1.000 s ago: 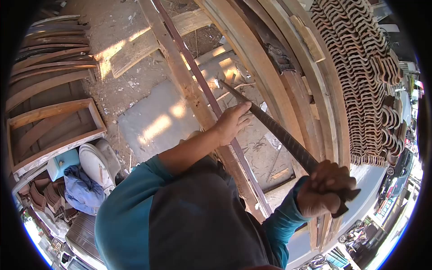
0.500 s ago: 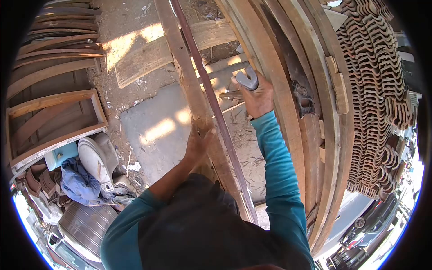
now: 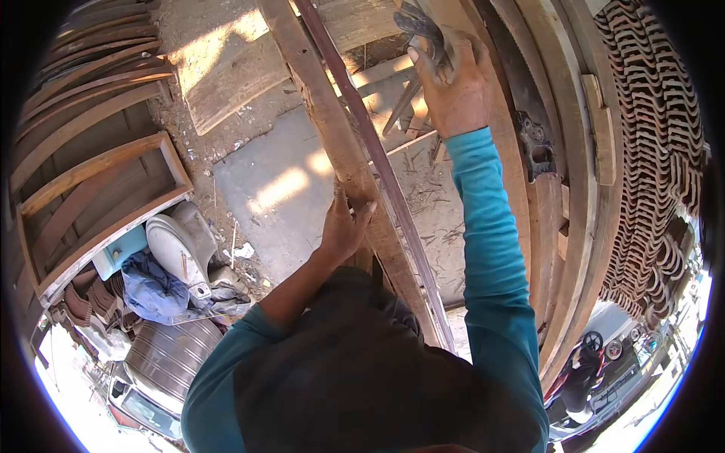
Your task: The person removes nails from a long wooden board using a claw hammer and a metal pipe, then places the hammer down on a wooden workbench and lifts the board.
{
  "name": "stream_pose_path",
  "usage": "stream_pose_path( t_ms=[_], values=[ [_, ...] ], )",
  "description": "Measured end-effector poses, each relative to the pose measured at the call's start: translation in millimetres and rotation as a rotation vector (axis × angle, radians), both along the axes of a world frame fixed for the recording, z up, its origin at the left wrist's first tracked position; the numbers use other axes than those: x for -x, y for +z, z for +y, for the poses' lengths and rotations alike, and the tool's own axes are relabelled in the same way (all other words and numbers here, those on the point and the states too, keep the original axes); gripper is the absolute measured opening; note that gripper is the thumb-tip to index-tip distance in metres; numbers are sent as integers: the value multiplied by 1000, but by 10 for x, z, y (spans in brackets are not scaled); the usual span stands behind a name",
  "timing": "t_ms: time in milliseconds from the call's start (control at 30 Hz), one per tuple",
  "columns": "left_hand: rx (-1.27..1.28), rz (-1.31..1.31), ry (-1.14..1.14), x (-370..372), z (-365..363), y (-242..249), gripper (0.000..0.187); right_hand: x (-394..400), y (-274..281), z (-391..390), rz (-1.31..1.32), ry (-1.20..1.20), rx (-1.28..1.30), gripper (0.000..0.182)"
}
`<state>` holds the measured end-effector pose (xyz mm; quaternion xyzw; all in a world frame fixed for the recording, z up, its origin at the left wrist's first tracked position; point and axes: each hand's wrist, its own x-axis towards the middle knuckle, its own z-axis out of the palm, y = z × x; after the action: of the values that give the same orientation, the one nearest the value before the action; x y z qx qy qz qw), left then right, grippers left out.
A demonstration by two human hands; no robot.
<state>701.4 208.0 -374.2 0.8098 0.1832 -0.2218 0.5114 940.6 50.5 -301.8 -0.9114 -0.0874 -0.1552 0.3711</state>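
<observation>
Head view looks straight down over the person's dark vest and teal sleeves. At the top centre of the frame, the right hand [image 3: 453, 83] is clenched around a crowbar [image 3: 418, 26], whose curved grey head sticks up above the fingers while its dark shaft slants down toward the left below the hand. Just left of centre, the left hand [image 3: 343, 226] grips the edge of a long wooden beam [image 3: 317, 98] that runs from the top of the frame down toward the person's body. A thin reddish strip [image 3: 377, 158] lies along the beam's right side. Stacked roof tiles [image 3: 657, 151] fill the right edge, and curved planks [image 3: 83, 98] the upper left.
</observation>
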Motion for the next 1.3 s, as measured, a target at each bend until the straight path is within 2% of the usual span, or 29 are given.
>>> stream_pose_path(
  t_ms=[33, 67, 133, 200, 267, 333, 400, 500, 567, 667, 800, 900, 933, 1000, 1067, 1133, 1200, 1233, 1300],
  values=[
    [36, -20, 11, -17, -13, -25, 87, 151, 85, -73, -115, -72, 43, 44],
    [72, -35, 24, -13, -22, -52, 88, 372, 103, -169, -21, -22, -19, 47],
    [45, 14, 9, -2, -35, -123, 89, 925, 52, -343, 354, 14, -164, 47],
    [12, 50, 7, 25, -42, -144, 89, 1548, -461, -540, 520, 56, -134, 54],
    [37, -34, 26, 6, -58, -129, 90, 2094, -651, -627, 861, 0, -17, 65],
    [35, -76, 46, 50, -93, -245, 91, 2463, -902, -728, 1027, 81, -99, 76],
    [17, -131, 66, 128, -67, -409, 91, 2672, -1080, -717, 1183, 114, -95, 77],
    [178, -142, 169, 46, -157, -439, 87, 2785, -1200, -702, 1053, 107, -185, 76],
    [308, -34, 310, 38, -282, -355, 100, 2776, -1157, -706, 1046, 107, -126, 75],
    [358, -80, 302, -15, -337, -157, 110, 2837, -1111, -691, 1017, 78, -26, 73],
    [416, -22, 270, 39, -131, -281, 110, 2848, -976, -613, 940, 22, 55, 70],
    [547, -33, 216, 118, -16, -235, 104, 2847, -684, -596, 910, 72, -24, 65],
    [620, -51, 218, 126, 18, -261, 97, 2819, -522, -591, 906, 75, -24, 65],
    [695, -69, 214, 118, 60, -245, 90, 2794, -227, -596, 940, 113, -147, 60],
    [888, -9, 230, 116, 83, -140, 76, 2815, -104, -593, 918, 113, -149, 59],
    [912, -10, 198, 133, 127, -228, 72, 2802, 24, -567, 888, 94, -155, 57],
    [943, 5, 141, 125, 181, -256, 68, 2799, 172, -507, 865, 70, 8, 56],
    [949, -50, 145, 112, 185, -254, 67, 2813, 203, -477, 872, 5, -5, 56],
    [949, -148, 143, 117, 70, -130, 69, 2870, 228, -474, 809, 45, 66, 54]
  ],
)
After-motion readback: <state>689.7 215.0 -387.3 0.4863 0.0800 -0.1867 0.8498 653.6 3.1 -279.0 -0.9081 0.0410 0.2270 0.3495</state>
